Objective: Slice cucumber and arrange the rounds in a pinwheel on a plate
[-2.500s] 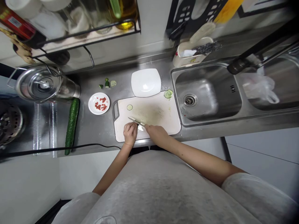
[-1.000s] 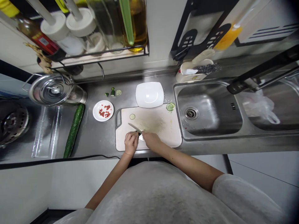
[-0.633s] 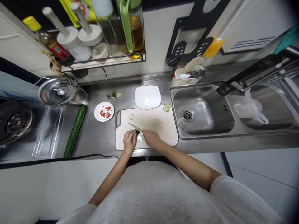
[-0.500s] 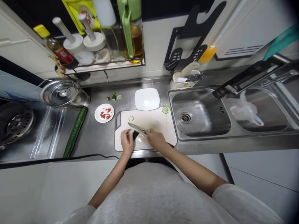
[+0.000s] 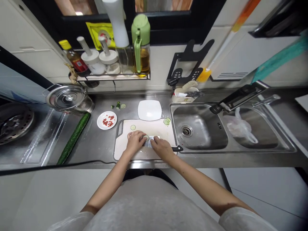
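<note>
On the white cutting board [image 5: 124, 147] lies a knife [image 5: 177, 148], its black handle sticking out over the board's right edge. My right hand [image 5: 162, 149] is closed over the middle of the knife, fingertips bent at its shiny blade. Beside the blade, my left hand [image 5: 135, 141] has its fingers curled at a pale cucumber slice [image 5: 146, 138]. Whatever else may be under my left fingers is hidden. Another cucumber slice [image 5: 132, 127] lies apart at the upper left of the board. Several overlapping cucumber slices [image 5: 166, 121] sit in its upper right corner.
A white square plate [image 5: 149, 110] stands behind the board. To the left are a small plate [image 5: 99, 121] of chopped red bits, cucumber scraps [image 5: 117, 105], a whole cucumber [image 5: 73, 139] and a lidded steel pot [image 5: 68, 98]. The sink [image 5: 199, 128] is right.
The knife has turned from a raised slant to nearly level on the board. A dark green cucumber piece by my left fingers is no longer visible; a slice shows there. The view has tilted upward.
</note>
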A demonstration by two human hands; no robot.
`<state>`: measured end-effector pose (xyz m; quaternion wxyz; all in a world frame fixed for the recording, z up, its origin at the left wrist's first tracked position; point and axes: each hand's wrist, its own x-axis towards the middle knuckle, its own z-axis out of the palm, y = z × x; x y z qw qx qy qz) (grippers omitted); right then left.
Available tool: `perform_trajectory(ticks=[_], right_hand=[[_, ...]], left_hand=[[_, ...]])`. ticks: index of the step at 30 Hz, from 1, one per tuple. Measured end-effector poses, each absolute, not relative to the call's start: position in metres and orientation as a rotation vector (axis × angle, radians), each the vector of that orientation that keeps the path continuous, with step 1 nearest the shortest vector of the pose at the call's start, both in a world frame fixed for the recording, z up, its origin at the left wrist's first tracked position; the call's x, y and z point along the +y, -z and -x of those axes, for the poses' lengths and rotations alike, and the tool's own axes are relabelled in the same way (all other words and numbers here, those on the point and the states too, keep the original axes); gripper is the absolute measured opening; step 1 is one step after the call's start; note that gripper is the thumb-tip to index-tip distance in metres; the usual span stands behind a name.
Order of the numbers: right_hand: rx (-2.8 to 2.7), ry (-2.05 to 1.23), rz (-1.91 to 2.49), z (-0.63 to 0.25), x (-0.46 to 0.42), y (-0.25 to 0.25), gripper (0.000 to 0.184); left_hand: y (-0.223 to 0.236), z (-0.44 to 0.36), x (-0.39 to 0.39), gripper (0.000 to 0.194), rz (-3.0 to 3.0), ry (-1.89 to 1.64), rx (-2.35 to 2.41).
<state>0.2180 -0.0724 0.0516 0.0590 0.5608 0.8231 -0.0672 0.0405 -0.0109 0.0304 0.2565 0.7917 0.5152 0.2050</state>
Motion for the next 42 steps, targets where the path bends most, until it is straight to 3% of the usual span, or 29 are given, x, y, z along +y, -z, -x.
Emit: perform_trajectory(ticks=[4,12,30,36,42], right_hand=[[2.474,0.178,-1.700,-0.221,-0.076,-0.051,0.029],[2.348,0.241,-1.845,-0.244,-0.089,-0.049,0.022],[2.097,0.499,-2.182,-0.263,-0.095,-0.043,0.024],[2.069,0.854,-2.286,-0.252,-0.084,-0.039,0.021],[2.059,1.069,-2.218,-0.234,-0.073,-0.042,0.017]], left_hand=[[-0.024,-0.044,-0.013,0.010,-2.026,-0.659,1.430],[-0.002,-0.026,0.006,0.017,-1.443,-0.687,1.902],[0.027,-0.028,0.045,0.013,-1.704,-0.700,2.076],[0.024,-0.005,0.014,0.019,-1.709,-1.032,1.936],[0.028,0.006,-0.052,0.018,-1.891,-1.108,1.676]])
